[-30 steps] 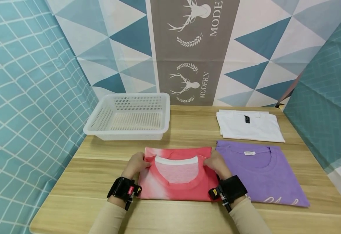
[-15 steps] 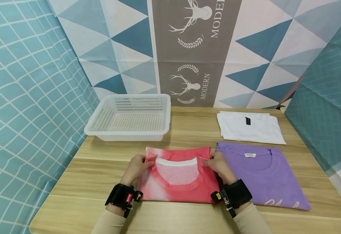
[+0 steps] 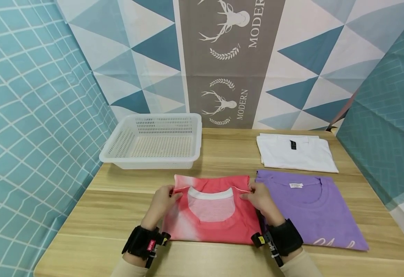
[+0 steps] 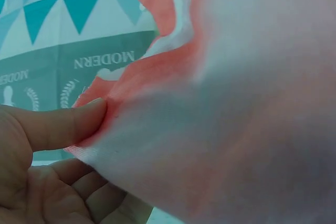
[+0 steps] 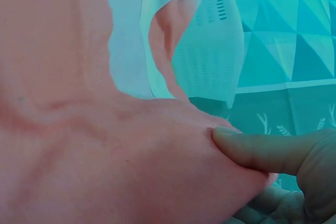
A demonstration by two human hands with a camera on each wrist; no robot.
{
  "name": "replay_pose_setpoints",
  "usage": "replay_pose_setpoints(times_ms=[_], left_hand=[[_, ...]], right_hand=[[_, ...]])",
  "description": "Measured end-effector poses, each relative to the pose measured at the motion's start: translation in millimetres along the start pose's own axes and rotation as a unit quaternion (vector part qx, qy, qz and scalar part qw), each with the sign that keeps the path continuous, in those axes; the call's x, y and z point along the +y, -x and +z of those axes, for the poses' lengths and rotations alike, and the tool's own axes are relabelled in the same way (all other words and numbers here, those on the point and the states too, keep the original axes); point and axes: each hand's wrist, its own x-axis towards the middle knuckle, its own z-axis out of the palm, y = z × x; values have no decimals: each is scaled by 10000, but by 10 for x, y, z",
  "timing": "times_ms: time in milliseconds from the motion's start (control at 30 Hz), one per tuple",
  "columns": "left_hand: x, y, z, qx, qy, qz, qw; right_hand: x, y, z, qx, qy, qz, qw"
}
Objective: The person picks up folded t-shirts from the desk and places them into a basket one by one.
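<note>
A folded red-and-white T-shirt (image 3: 219,231) lies in front of me, its white-trimmed round neckline facing up. At its upper left corner my left hand (image 3: 161,202) pinches the fabric between thumb and fingers. The left wrist view shows that thumb (image 4: 79,124) pressing on the shoulder edge of the shirt. My right hand (image 3: 262,198) pinches the upper right corner the same way. In the right wrist view the right thumb (image 5: 257,148) lies on top of the cloth, the other fingers partly hidden below it.
A folded purple T-shirt (image 3: 313,215) lies just right of the red one. Behind it is a folded white T-shirt (image 3: 302,157). A white plastic basket (image 3: 153,163) stands at the back left of the wooden table (image 3: 94,219), near the patterned cloth walls.
Both hands keep their pinch on the red shirt's shoulders. The neckline's upper edge has shifted a little and looks slightly narrower. The head view has tilted slightly.
</note>
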Motion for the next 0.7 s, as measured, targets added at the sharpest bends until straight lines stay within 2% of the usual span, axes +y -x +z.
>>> replay_pose_setpoints(times_ms=[267,533,700], left_hand=[[113,142,-38,325,98,381,9987],[160,262,-75,573,430,562,9958],[193,333,-115,673,596,633,9939]], right_hand=[[-78,151,-62,79,501,-257,9984],[-118,265,-122,284,1232,-778,9889],[-200,347,-168,329,1369,-937,9856]])
